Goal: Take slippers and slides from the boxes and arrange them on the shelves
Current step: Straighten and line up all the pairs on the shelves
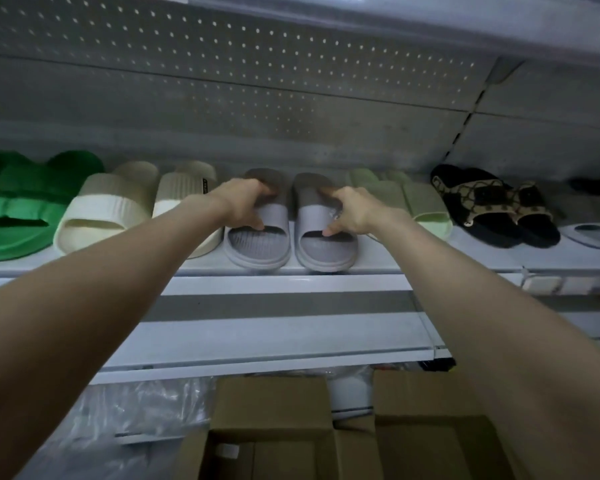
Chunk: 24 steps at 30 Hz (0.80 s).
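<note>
**While the left hand [245, 202] and right hand [349, 211] held them, grey slides [257, 251] sat on the shelf [395, 268]**

As the pair stood side by side with toes toward the shelf's front lip, each hand gripped one slide by its strap. The left hand had its thumb at the strap's front edge, over the toe opening. Its fingers curled over the strap's back edge onto the footbed, so the strap was pinched between them. The right hand pinched the other strap the same way, thumb in front and fingers bent behind. The two slides were just beside each other, soles down on the shelf, between the two forearms.

Just past the left hand's outer side sat cream slides [108, 209], the nearer one partly hidden by the left wrist. Farther out that way sat green slides [18, 216]. Just past the right hand's outer side sat pale green slides [420, 199], partly hidden behind that hand and wrist. Beyond them were black sandals [492, 202] with tan patterned straps.

Behind the fingers rose a grey perforated back panel [222, 64]. Below the forearms ran a white lower shelf [257, 341]. Under the arms stood open cardboard boxes [274, 403], with crumpled clear plastic [146, 400] below the left forearm.
</note>
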Available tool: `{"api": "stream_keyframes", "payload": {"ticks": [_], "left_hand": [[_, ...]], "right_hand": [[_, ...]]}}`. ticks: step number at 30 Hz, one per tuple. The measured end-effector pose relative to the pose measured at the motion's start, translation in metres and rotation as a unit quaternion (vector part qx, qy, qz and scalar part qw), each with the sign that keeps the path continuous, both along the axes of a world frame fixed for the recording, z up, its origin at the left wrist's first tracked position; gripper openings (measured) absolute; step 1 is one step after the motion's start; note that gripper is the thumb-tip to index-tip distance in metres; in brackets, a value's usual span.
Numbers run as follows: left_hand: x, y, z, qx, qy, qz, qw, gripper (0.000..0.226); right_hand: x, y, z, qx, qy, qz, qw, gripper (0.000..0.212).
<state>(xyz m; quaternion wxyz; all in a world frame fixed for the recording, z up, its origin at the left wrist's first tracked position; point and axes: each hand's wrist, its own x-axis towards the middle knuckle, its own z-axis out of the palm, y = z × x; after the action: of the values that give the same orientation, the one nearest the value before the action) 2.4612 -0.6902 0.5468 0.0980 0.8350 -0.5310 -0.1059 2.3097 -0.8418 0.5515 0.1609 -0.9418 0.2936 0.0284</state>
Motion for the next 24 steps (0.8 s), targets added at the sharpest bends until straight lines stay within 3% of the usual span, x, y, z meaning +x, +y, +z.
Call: {"api": "stream_keyframes", "payload": {"ticks": [24], "left_hand": [[0.019, -0.033, -0.008, -0.019, -0.006, 0.02, 1.0, 0.077]], "right_hand": [[0.029, -0.04, 0.002, 0.011, 0.023, 0.031, 0.999, 0.093]]}}
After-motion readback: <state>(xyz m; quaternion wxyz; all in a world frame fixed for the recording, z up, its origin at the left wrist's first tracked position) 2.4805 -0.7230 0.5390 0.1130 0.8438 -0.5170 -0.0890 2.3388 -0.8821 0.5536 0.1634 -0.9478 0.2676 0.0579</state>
